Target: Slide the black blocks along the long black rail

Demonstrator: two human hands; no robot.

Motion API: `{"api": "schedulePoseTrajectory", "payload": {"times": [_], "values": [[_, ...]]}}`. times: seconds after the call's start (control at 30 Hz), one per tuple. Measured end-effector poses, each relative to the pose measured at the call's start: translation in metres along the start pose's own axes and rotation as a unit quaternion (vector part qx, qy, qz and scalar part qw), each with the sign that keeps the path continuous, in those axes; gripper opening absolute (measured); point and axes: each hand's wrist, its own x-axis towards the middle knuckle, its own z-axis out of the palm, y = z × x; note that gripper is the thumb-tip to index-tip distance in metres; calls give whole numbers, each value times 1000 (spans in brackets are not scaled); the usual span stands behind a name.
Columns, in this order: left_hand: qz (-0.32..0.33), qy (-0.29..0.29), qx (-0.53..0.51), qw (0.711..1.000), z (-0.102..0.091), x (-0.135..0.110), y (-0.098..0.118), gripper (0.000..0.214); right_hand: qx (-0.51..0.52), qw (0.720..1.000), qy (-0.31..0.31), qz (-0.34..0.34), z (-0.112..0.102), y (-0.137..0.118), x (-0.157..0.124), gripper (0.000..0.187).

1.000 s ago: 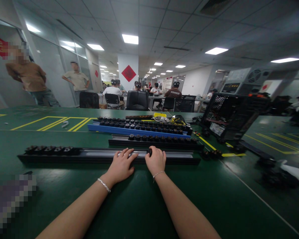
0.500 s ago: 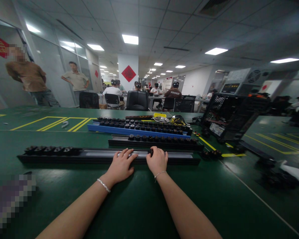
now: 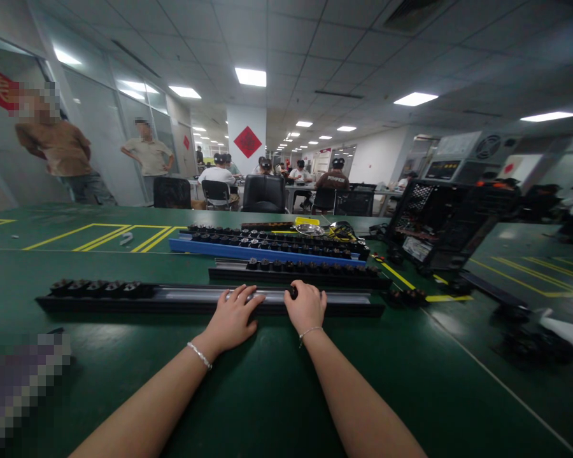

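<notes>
A long black rail (image 3: 172, 300) with a silver channel lies across the green table (image 3: 277, 394) in front of me. Several black knobs (image 3: 95, 287) sit at its left end. My left hand (image 3: 232, 318) rests flat on the rail's near edge, fingers spread over the silver channel. To its right, my right hand (image 3: 306, 306) is curled on a small black knob (image 3: 293, 292) sitting on the rail.
Behind lie a second black rail (image 3: 296, 270) and a blue-edged rail (image 3: 262, 249), both lined with knobs. A black open-frame machine (image 3: 434, 222) stands at the right. Loose black parts (image 3: 525, 343) lie at far right. People sit and stand at the back.
My right hand has slid slightly to the right along the rail with the knob. The left hand stays put.
</notes>
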Motion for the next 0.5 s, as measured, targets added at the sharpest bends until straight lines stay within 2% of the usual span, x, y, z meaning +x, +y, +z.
{"api": "schedulePoseTrajectory", "payload": {"times": [0.3, 0.5], "values": [[-1, -6, 2, 1000, 0, 0, -1, 57, -1, 1000, 8, 14, 2, 2, 3, 14], [2, 0, -1, 1000, 0, 0, 0, 55, 2, 999, 15, 30, -1, 11, 6, 21]]}}
